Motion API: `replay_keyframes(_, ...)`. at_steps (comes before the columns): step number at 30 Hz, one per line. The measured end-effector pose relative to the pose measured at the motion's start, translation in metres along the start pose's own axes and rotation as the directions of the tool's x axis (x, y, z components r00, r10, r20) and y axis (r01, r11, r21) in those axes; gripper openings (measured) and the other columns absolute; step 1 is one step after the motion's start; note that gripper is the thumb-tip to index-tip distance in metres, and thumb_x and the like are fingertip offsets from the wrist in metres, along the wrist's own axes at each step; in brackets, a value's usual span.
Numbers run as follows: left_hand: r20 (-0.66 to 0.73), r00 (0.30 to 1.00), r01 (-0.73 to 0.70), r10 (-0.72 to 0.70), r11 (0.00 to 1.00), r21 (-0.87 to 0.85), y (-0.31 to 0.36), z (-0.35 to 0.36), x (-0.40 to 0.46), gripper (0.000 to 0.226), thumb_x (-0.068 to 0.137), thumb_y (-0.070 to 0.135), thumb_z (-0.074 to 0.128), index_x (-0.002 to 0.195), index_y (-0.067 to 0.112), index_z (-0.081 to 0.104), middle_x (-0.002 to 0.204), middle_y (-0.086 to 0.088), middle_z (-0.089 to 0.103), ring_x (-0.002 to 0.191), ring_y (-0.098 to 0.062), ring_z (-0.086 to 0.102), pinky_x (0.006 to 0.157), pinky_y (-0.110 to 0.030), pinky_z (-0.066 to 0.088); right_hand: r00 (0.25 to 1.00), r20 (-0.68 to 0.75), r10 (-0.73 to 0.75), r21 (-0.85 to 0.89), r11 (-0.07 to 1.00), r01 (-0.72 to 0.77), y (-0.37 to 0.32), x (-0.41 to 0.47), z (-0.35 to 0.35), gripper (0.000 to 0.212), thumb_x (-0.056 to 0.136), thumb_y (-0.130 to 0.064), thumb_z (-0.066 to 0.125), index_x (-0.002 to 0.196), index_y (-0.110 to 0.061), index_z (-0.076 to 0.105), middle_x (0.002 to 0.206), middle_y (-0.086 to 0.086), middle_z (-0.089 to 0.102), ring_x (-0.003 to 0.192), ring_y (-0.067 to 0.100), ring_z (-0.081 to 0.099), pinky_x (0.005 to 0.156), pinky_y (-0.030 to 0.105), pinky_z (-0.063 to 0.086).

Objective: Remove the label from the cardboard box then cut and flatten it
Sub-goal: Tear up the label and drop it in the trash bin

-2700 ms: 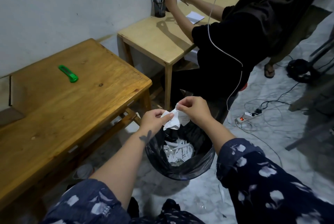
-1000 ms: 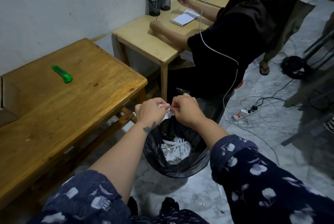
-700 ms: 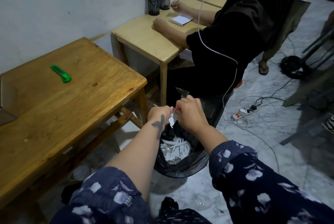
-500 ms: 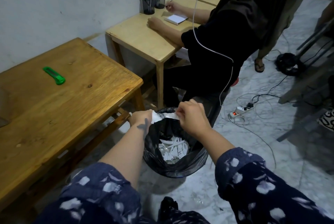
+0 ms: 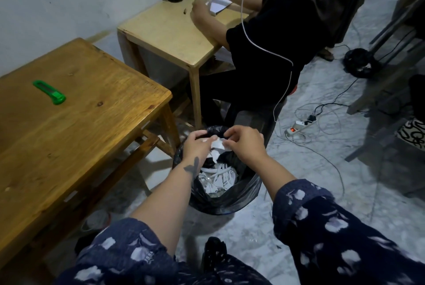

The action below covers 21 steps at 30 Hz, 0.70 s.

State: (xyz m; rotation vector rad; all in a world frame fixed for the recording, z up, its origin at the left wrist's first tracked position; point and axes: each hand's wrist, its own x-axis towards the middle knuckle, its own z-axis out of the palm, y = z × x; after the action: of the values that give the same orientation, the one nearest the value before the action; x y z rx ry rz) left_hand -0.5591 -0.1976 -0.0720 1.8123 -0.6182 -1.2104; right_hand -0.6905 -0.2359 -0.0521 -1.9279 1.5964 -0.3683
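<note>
Both hands meet over the black-lined bin [image 5: 243, 195] on the floor. The left hand [image 5: 199, 146] and the right hand [image 5: 245, 144] are each pinched shut on the same scrap of white label paper [image 5: 217, 147], fingertips close together, with a torn, ragged edge hanging down between them just above the bin's mouth. A couple of seconds ago the paper was a larger crumpled wad held between the hands; since then it has been pulled and ripped down, and what shows now is a smaller, flatter shred. White strips and scraps [image 5: 217, 180] already lie in the bottom of the bin.

That reads as the label step nearly closed out: the paper is off the box and is being shredded into the rubbish, with only this last bit yet to drop. The cardboard box itself is out of view now; in the earlier views a brown edge of it sat at the far left of the dark wooden surface [image 5: 87, 128], and the view has since swung away from it. The green cutter [image 5: 49, 92] lies on that surface, well apart from both hands, so cutting and flattening look not yet begun.

At the paler surface [image 5: 170, 34] behind, another person sits working with a notepad, clear of the bin.
</note>
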Motion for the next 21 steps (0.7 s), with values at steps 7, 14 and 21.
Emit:
replay_keyframes(7,0.195,0.980,0.017,-0.029,0.998,0.063,-0.011,-0.001,0.016,0.014,0.087,0.023,0.067,0.097,0.017,0.074,0.096,0.005,0.071,0.090,-0.007,0.061,0.063,-0.012,0.040,0.993,-0.022,0.116,-0.043,0.992,-0.116,0.016,0.010,0.015,0.010,0.082,-0.037,0.068,0.085,-0.027,0.070,0.079,-0.010,0.066,0.094,0.014,0.056,0.090,0.037,0.031)
replay_keyframes(14,0.195,0.981,-0.051,-0.012,0.949,0.312,-0.035,0.007,0.038,0.040,0.093,0.031,0.060,0.131,0.021,0.056,0.131,0.004,0.058,0.120,-0.015,0.052,0.091,-0.022,0.037,0.974,0.036,0.222,-0.060,0.974,-0.220,0.038,0.021,0.033,0.025,0.086,-0.015,0.059,0.105,-0.029,0.065,0.101,-0.007,0.068,0.102,0.018,0.059,0.096,0.039,0.039)
replay_keyframes(21,0.188,0.982,-0.109,0.027,0.890,0.442,-0.023,-0.015,0.042,0.029,0.097,0.022,0.052,0.125,0.022,0.060,0.125,0.000,0.061,0.115,-0.018,0.056,0.085,-0.024,0.041,0.958,0.215,0.191,-0.085,0.981,-0.177,0.019,0.035,0.037,0.011,0.088,-0.024,0.057,0.088,-0.033,0.063,0.099,-0.002,0.069,0.090,0.020,0.064,0.083,0.037,0.053)
